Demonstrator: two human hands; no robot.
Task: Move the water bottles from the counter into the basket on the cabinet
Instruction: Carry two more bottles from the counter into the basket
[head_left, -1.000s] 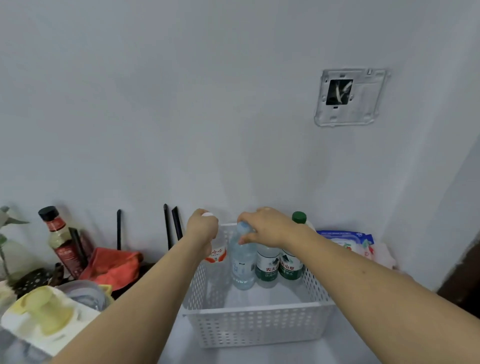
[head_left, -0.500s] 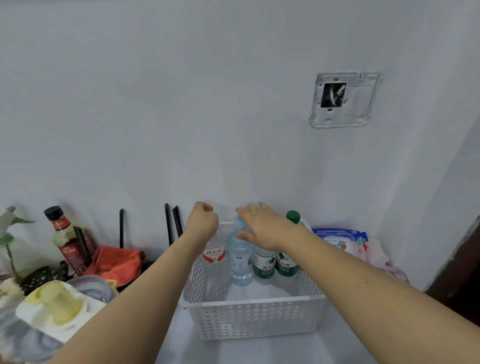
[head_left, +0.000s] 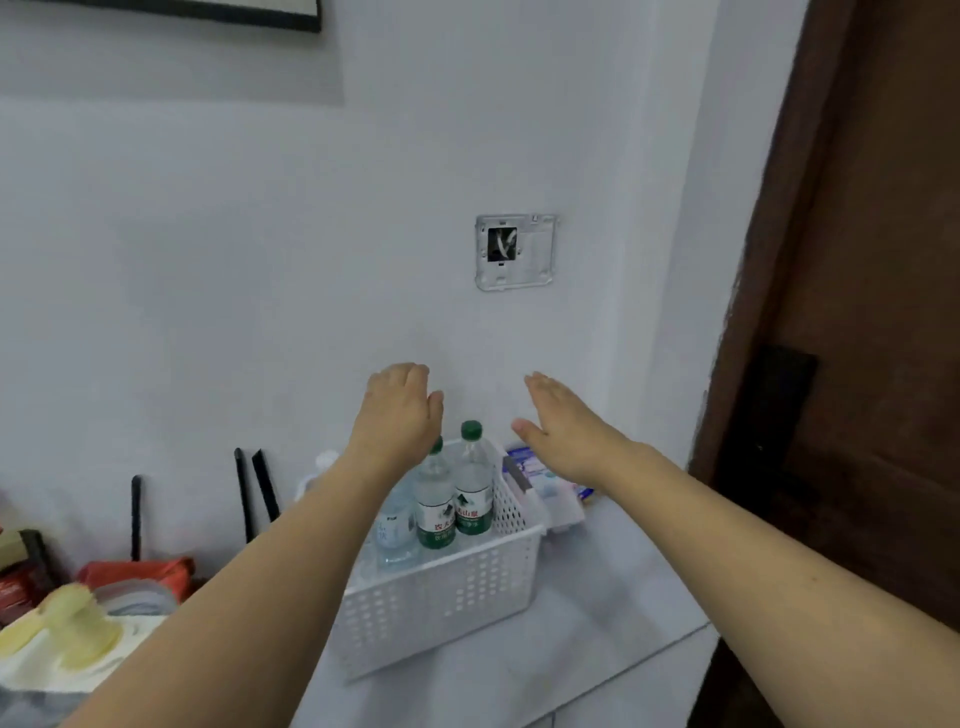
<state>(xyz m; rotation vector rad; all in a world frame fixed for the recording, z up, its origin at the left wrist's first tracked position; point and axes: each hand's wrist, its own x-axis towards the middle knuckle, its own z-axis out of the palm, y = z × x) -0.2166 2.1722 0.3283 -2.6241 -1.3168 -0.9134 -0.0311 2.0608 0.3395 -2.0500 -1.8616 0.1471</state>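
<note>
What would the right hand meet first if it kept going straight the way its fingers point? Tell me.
Most likely the white wall. The right hand is open above the basket, fingers pointing up and away, clear of the green-capped bottles. Depth to the wall is unclear.

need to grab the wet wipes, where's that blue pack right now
In the head view, the blue pack lies on the cabinet top just right of the white basket, against the wall, partly hidden under the right hand.
</note>
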